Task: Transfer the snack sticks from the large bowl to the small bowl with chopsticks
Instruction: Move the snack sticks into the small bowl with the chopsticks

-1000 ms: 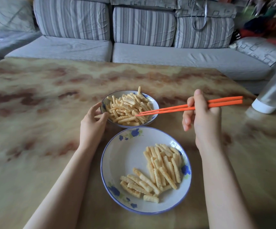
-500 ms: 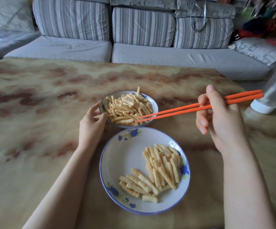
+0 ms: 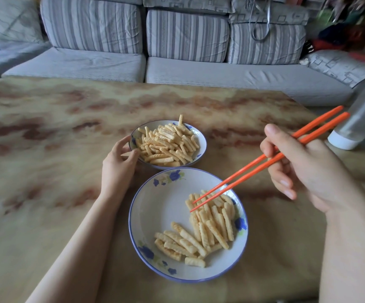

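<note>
A large white bowl [image 3: 155, 217] with a blue rim and blue flowers sits nearest me, with several ridged yellow snack sticks [image 3: 207, 228] lying in its right half. Beyond it stands a small bowl [image 3: 201, 147] heaped with snack sticks [image 3: 166, 145]. My left hand [image 3: 117, 165] grips the small bowl's left rim. My right hand [image 3: 304, 169] holds orange chopsticks [image 3: 262, 160], slanting down to the left. Their tips sit slightly apart over the top of the pile in the large bowl, with nothing between them.
Both bowls rest on a marbled tan and brown table [image 3: 46, 149]. A translucent bottle with a white base [image 3: 356, 127] stands at the table's right edge, just beyond my right hand. A grey striped sofa [image 3: 186, 53] runs behind the table.
My right hand has drawn back to the right and swung the chopstick tips from the small bowl down to the pile in the large bowl. My left hand has stayed on the small bowl.
</note>
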{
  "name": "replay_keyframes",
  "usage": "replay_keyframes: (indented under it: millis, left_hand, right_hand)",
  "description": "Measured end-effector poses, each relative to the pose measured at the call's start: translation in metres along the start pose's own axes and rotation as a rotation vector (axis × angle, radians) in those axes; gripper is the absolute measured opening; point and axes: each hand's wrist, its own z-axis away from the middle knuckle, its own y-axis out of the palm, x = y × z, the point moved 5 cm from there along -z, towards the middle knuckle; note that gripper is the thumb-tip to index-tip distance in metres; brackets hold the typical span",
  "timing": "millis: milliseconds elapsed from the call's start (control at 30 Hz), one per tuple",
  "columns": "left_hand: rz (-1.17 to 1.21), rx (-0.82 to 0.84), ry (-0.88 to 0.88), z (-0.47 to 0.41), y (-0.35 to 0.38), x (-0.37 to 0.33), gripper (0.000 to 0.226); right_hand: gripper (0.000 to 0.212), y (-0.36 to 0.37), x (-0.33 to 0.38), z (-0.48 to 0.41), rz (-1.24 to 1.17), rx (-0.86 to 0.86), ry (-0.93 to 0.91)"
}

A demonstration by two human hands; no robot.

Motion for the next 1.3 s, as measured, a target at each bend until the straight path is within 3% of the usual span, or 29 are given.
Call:
replay_keyframes:
  millis: [167, 333, 567, 800, 1067, 1300]
  left_hand:
    - [0.01, -0.002, -0.003, 0.001, 0.0, -0.002, 0.04]
    - [0.035, -0.005, -0.008, 0.001, 0.0, -0.001, 0.041]
    - [0.041, -0.003, -0.016, 0.0, 0.001, 0.0, 0.041]
    - [0.046, -0.003, -0.018, 0.0, 0.001, 0.002, 0.041]
    - [0.036, -0.001, -0.019, -0.001, 0.001, 0.003, 0.041]
    - [0.044, -0.003, -0.017, -0.001, 0.001, 0.002, 0.041]
  right_hand:
    - [0.042, 0.01, -0.009, -0.005, -0.003, 0.027, 0.042]
    - [0.044, 0.017, -0.014, -0.012, -0.071, -0.05, 0.045]
    - [0.057, 0.013, -0.012, -0.018, -0.391, -0.283, -0.055]
    - [0.04, 0.018, -0.025, -0.025, -0.44, -0.507, -0.076]
    - [0.042, 0.041, -0.044, -0.038, -0.294, -0.43, -0.026]
    - [0.041, 0.012, -0.023, -0.028, -0.297, -0.412, -0.081]
